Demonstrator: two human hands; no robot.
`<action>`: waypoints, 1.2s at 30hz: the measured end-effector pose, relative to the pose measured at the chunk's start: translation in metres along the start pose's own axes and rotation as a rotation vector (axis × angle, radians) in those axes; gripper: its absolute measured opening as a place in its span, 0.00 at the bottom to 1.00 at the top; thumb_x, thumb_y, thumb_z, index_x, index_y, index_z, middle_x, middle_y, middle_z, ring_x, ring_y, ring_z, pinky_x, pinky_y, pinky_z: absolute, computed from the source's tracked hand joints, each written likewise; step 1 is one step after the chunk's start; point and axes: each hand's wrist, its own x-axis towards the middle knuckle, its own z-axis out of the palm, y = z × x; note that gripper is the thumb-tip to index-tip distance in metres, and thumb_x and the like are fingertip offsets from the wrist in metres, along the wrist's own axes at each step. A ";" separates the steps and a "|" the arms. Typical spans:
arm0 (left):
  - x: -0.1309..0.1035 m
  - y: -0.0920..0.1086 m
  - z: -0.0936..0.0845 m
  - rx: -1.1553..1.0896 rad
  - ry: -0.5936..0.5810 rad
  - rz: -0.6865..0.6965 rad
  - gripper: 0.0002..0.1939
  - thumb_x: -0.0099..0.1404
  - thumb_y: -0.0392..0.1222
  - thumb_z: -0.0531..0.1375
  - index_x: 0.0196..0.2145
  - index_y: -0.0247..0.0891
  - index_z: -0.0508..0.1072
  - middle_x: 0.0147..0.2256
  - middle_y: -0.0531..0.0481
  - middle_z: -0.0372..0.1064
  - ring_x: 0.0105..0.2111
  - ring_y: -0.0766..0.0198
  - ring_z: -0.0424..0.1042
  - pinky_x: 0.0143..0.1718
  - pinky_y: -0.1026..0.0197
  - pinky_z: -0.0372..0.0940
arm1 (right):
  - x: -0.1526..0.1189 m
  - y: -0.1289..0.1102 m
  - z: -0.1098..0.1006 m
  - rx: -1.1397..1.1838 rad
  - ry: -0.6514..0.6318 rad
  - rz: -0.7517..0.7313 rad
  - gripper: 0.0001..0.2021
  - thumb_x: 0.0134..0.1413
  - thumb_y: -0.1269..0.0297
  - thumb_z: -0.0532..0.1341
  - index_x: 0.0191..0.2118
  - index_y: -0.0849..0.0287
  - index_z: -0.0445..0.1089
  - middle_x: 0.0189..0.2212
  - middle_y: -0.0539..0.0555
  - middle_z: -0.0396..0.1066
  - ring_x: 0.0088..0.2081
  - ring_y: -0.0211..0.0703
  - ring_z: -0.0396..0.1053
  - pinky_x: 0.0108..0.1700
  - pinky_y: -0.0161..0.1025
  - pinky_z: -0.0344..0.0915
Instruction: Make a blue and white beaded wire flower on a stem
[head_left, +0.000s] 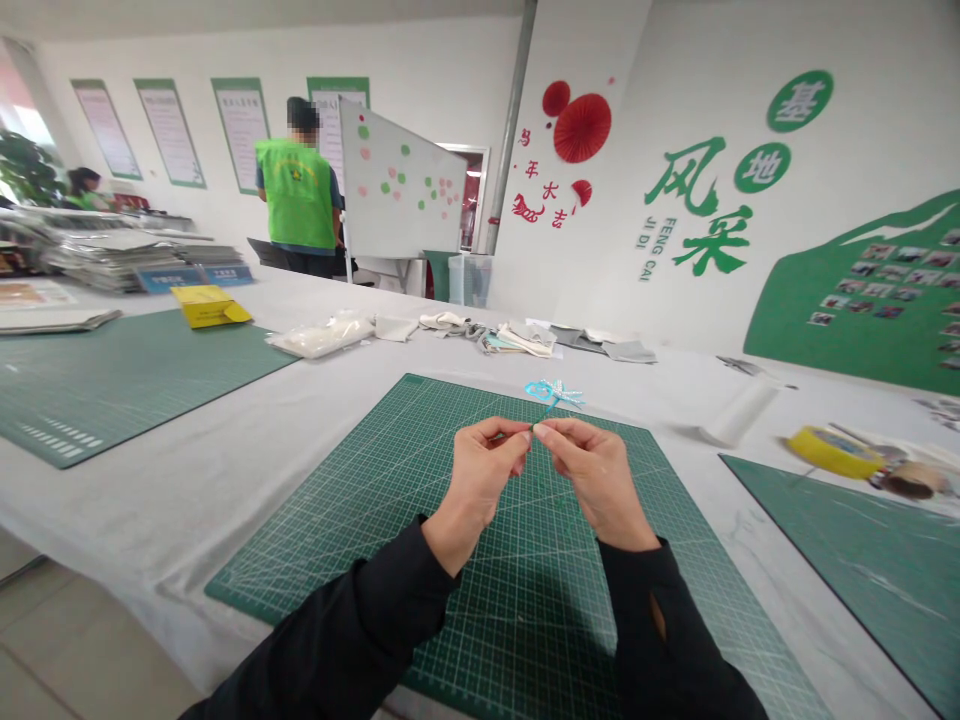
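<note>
Both hands meet above the green cutting mat (pixel 360 500) around a small light-blue ornament (pixel 538 390). It has a looped, flower-like shape, a spray of whitish beads on its right and a thin stem that runs down to my fingertips. My left hand (pixel 480 480) is closed in a pinch at the lower end of the stem. Thumb against fingers, my right hand (pixel 592 475) pinches the stem right beside it. The fingertips hide the stem's lower end.
Behind the mat lie a plastic-wrapped white packet (pixel 326 335) and folded cloths (pixel 517 337). A yellow box (pixel 210 306) rests on another mat at left. Tape rolls (pixel 836 452) and a white sheet roll (pixel 739 412) are at right. A person in a green vest (pixel 296 195) stands beyond the table.
</note>
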 end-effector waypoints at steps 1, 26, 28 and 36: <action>0.001 0.000 0.000 -0.002 0.003 -0.003 0.06 0.48 0.37 0.66 0.23 0.33 0.74 0.13 0.57 0.60 0.14 0.74 0.56 0.17 0.68 0.49 | 0.000 -0.001 -0.001 -0.005 -0.008 0.005 0.16 0.39 0.54 0.70 0.29 0.62 0.75 0.12 0.42 0.54 0.17 0.29 0.45 0.20 0.33 0.41; 0.009 0.003 -0.008 -0.168 -0.079 -0.216 0.08 0.45 0.35 0.67 0.24 0.30 0.74 0.20 0.50 0.67 0.15 0.77 0.57 0.17 0.69 0.44 | -0.021 -0.089 -0.057 -1.289 -0.067 -0.996 0.08 0.60 0.61 0.58 0.34 0.55 0.73 0.29 0.51 0.67 0.31 0.39 0.65 0.31 0.38 0.58; 0.008 0.003 -0.008 -0.153 -0.094 -0.244 0.07 0.45 0.34 0.66 0.24 0.30 0.74 0.20 0.50 0.67 0.15 0.77 0.57 0.17 0.69 0.44 | -0.023 -0.094 -0.060 -1.326 -0.053 -1.055 0.09 0.60 0.61 0.57 0.33 0.55 0.73 0.29 0.52 0.65 0.31 0.40 0.63 0.32 0.39 0.57; 0.002 -0.003 -0.008 -0.004 -0.273 -0.371 0.04 0.47 0.34 0.65 0.24 0.31 0.74 0.19 0.51 0.66 0.15 0.77 0.56 0.15 0.69 0.40 | -0.029 -0.104 -0.052 -1.407 -0.039 -1.225 0.08 0.59 0.67 0.57 0.34 0.55 0.74 0.32 0.56 0.62 0.35 0.46 0.59 0.37 0.45 0.58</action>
